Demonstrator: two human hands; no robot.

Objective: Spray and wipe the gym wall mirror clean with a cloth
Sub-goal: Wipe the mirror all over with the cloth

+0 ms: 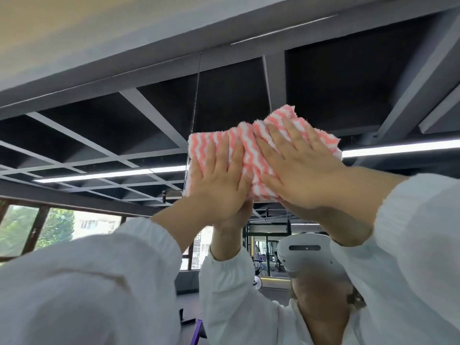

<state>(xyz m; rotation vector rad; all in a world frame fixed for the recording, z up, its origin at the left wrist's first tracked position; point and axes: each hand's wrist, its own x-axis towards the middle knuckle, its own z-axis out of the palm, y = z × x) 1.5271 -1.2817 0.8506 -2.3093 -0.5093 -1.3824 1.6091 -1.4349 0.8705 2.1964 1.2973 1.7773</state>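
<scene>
We're pressing the cloth [251,155] flat against the wall mirror [112,135], high up near its top edge, w/ both hands side by side. Left hand [219,180] is lying on the cloth's left half, fingers straight and spread, palm pushing in; no grip as such, fingers apart and flat on the fabric. Right hand [298,168] is doing the same on the right half, fingers straight, angled up toward the mirror's top-left. So neither hand is clamping anything, just pressing. The pink-and-white striped cloth is sitting between palms and glass, slightly bunched in the middle where the two hands are meeting.

Judging progress: we're in the wiping stage, not spraying. No spray bottle is showing anywhere, and we can't make out droplets or wet streaks on the glass. The glass around the cloth is reflecting the ceiling grid and a light strip [112,174] fairly cleanly, so this upper zone is probably close to done, but smears are too fine to tell here. The lower mirror is mostly hidden behind our white sleeves [87,282], so how much is left down there, can't say. The reflection is showing raised arms and a white headset [308,255]
</scene>
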